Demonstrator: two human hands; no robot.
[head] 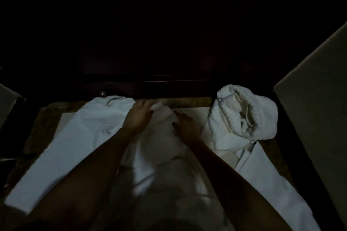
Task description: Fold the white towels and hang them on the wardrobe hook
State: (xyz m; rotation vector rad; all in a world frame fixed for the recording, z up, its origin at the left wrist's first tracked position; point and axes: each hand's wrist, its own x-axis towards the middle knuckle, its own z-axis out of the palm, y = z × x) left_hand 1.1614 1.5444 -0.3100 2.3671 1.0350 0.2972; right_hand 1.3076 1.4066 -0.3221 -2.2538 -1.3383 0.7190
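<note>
A white towel (161,148) lies spread along the surface in front of me, running from the far edge down toward my body. My left hand (139,116) grips a bunched fold of this towel near its far end. My right hand (185,124) rests on the cloth just right of that fold, fingers fairly straight. A second white towel (75,137) lies flat at the left, running diagonally. A crumpled waffle-textured white towel (244,112) is heaped at the right. The scene is very dark, and no hook is visible.
A dark wooden wardrobe front (159,86) crosses the far edge, with a small round knob (102,94) at the left. A pale panel (319,90) rises at the right. The brown surface (47,118) shows at the left.
</note>
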